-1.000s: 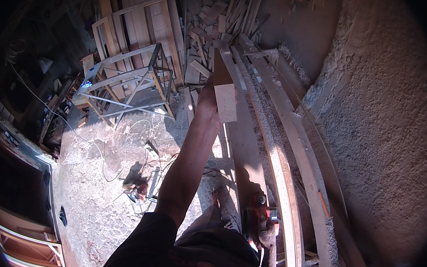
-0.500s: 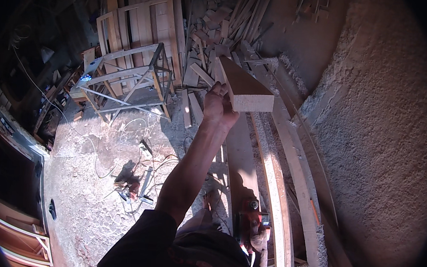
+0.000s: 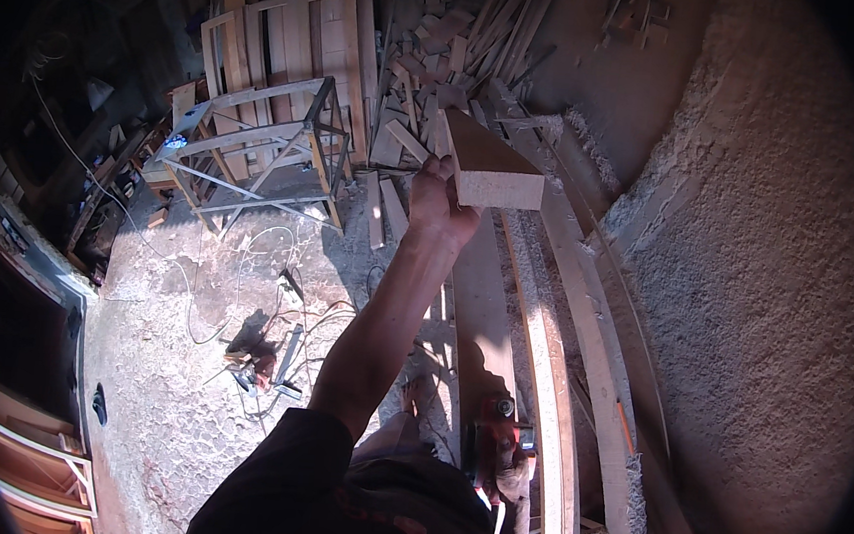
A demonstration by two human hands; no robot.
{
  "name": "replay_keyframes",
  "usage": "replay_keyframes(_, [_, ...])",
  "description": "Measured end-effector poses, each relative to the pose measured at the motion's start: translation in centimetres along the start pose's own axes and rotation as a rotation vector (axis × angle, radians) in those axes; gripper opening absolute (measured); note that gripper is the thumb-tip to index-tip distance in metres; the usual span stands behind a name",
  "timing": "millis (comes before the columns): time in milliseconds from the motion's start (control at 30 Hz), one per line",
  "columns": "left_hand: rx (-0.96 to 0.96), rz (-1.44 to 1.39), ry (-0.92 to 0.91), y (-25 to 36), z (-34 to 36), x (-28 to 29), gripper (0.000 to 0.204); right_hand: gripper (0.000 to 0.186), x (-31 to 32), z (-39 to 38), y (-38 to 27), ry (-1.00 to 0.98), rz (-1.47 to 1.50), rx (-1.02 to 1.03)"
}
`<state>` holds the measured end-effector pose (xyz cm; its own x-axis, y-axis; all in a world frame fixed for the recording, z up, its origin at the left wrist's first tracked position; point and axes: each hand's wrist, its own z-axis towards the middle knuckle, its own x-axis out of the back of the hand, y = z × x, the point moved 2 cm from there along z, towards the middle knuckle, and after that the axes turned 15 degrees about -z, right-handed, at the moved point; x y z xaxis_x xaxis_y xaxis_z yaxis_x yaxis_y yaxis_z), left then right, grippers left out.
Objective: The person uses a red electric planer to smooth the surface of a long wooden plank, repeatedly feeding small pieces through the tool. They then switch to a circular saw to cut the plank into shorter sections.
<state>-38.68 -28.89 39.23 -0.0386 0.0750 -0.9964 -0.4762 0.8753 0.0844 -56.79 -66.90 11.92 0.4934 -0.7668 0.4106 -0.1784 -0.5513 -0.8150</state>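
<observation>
My left hand (image 3: 442,198) grips a squared wooden beam (image 3: 496,187) held up at arm's length, its sawn end facing me. Low near my body, my right hand (image 3: 511,479) is on a red and black power tool (image 3: 495,440), which looks like a planer and sits on or just over a long plank (image 3: 479,311). More long boards (image 3: 593,330), strewn with shavings, run alongside to the right.
A wooden trestle frame (image 3: 258,183) stands at upper left before leaning door panels (image 3: 294,41). Offcuts (image 3: 435,37) are heaped behind. Tools (image 3: 259,364) and cables lie on the floor. Frame pieces (image 3: 26,451) sit lower left. A mound of shavings (image 3: 746,292) fills the right.
My left hand has swung the beam slightly rightward and turned it, so more of its long top face shows. My right hand and the power tool have barely moved.
</observation>
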Motion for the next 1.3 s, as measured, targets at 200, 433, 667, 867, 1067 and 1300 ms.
replay_keyframes(200, [-0.012,-0.050,0.056,0.3,-0.1,-0.4,0.023,0.055,0.0,0.1,0.0,0.011,0.004,-0.001])
replay_keyframes(433, [-0.030,-0.035,0.055,0.2,0.2,0.3,0.023,0.055,-0.2,0.2,0.0,0.025,0.020,0.008])
replay_keyframes(667, [0.179,0.379,0.101,-1.7,-2.0,8.2,0.031,0.055,0.4,-0.5,-2.3,0.153,0.078,0.113])
replay_keyframes(867, [0.157,1.011,0.338,-4.5,-8.9,31.9,0.046,0.059,1.6,-0.8,1.6,0.263,0.024,0.069])
replay_keyframes(1067, [0.162,1.793,0.161,-6.9,-8.9,40.9,0.059,0.056,3.1,-1.3,-5.9,0.265,0.014,0.079])
replay_keyframes(1300, [0.125,1.601,0.428,-6.5,-11.0,42.8,0.055,0.057,-0.3,7.0,-7.8,-0.002,-0.084,0.118])
